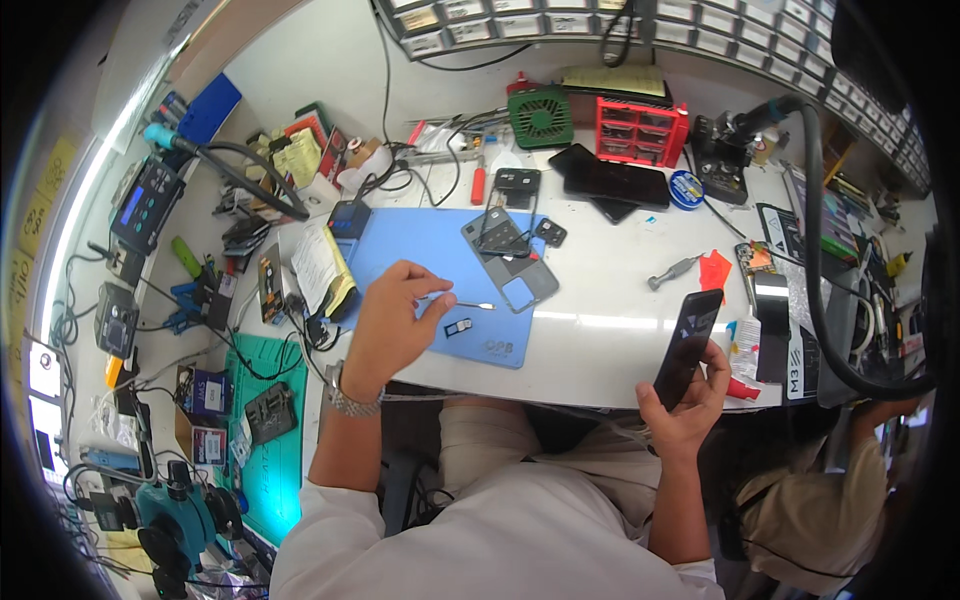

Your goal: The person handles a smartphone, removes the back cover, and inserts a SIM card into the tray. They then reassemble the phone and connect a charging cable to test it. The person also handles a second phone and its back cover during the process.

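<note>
White bench [590,365], cluttered; I see one person working at its near edge. Right hand [690,400]: fingers curled around one dark phone [690,345], raised at the bench's front. Left hand [395,325]: thumb and index look pinched on one slim tool [480,305], tip over the blue mat [390,240]. Mat holds one small tray [458,328], one grey back panel [525,280]. Farther: one blue tin [686,188]; overlapping dark phones [630,184], can't count; one green fan [541,118]; one red drawer unit [640,130]. Thick black hose [817,240] arcs across the right side, hiding some clutter.
</note>
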`<state>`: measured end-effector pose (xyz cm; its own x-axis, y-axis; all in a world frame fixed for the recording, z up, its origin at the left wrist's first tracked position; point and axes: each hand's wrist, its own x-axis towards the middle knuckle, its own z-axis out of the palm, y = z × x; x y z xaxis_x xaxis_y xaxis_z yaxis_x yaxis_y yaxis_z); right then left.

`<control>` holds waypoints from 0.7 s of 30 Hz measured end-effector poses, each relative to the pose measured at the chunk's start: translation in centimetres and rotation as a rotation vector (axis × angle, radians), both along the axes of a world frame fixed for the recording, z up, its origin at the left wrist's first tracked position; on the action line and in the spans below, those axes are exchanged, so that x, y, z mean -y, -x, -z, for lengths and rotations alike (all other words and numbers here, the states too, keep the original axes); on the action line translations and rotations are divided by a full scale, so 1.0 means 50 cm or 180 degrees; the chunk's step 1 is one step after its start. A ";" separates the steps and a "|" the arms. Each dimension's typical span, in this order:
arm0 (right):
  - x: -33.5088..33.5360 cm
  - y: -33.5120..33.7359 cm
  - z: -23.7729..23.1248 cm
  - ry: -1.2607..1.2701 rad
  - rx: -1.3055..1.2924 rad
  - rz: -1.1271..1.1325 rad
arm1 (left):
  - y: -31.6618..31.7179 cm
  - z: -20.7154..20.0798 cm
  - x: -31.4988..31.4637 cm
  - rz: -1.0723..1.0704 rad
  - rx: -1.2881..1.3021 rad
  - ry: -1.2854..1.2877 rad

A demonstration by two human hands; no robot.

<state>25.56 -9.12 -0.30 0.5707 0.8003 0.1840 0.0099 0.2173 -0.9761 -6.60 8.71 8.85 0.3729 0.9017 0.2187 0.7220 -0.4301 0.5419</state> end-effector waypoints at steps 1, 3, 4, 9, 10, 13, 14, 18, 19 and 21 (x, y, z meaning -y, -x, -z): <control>0.001 0.002 0.000 0.0006 -0.0057 -0.0031 | 0.013 0.020 0.014 -0.0062 0.0019 0.0003; -0.001 0.004 0.010 0.0009 0.0062 -0.0049 | 0.026 0.055 0.050 -0.0313 0.0038 -0.0040; 0.000 0.001 0.016 0.0041 0.0088 -0.0081 | 0.029 0.072 0.063 -0.0348 0.0127 -0.0175; -0.006 0.014 -0.016 0.0579 0.0696 -0.0042 | 0.014 0.133 0.065 -0.0158 0.0526 -0.0450; -0.013 0.020 -0.028 0.0747 0.0960 -0.0094 | 0.018 0.136 0.068 -0.0178 0.0564 -0.0430; -0.036 0.038 -0.074 0.1151 0.1849 -0.0357 | 0.019 0.142 0.072 -0.0222 0.0675 -0.0361; -0.042 0.036 -0.077 0.1198 0.2171 -0.0418 | 0.012 0.143 0.071 -0.0231 0.0713 -0.0323; -0.069 0.036 -0.081 0.1545 0.2413 -0.0709 | 0.003 0.155 0.073 -0.0152 0.0667 -0.0321; -0.072 0.031 -0.091 0.1739 0.2497 -0.0817 | 0.000 0.159 0.075 -0.0159 0.0749 -0.0331; -0.073 0.031 -0.096 0.1782 0.2907 -0.0782 | -0.005 0.157 0.089 -0.0189 0.0938 -0.0311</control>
